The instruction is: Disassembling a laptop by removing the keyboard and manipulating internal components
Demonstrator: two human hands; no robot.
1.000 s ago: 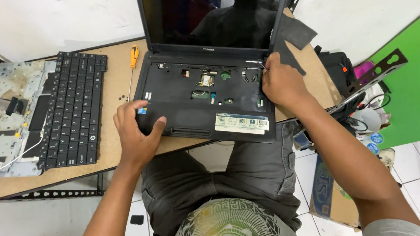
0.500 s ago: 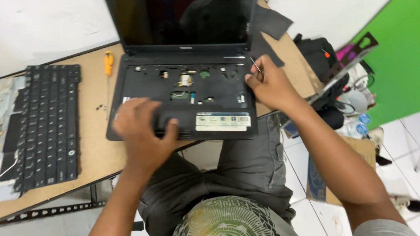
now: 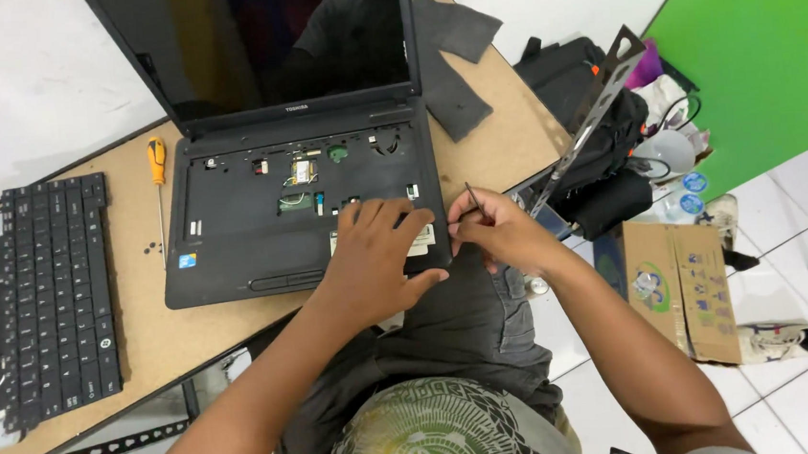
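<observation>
Single head-worn view, looking steeply down from close above onto the tan wooden table [image 3: 503, 142] and lap.

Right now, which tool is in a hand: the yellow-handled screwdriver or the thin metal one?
The thin metal tool, pinched in the right hand.

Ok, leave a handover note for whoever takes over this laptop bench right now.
Left hand: flat on the laptop base, front right corner, holding nothing.
Right hand: fingers pinch a thin metal tool at the base's front right edge.
Done: keyboard is out and lies left on the table; the bay is bare. Yellow-handled screwdriver and loose screws lie between them.
Left: the base's top cover is not yet off.
</observation>
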